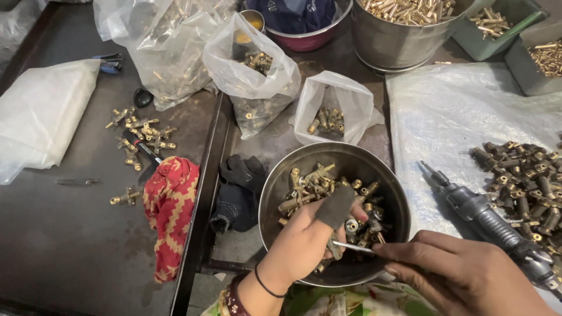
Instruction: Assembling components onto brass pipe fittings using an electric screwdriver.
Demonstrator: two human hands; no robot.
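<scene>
Left hand: closed round a small brass fitting, thumb in a grey cot, over the steel bowl.
Right hand: pinched shut on a thin pin, tip at the fitting.
Fitting: in the left hand, above the bowl's near rim.
Bowl: on the table, half full of brass parts.
Nearby: driver just beside the right hand.
Technique: likely best to brace the wrists, keep the pin straight, work over the bowl.
</scene>
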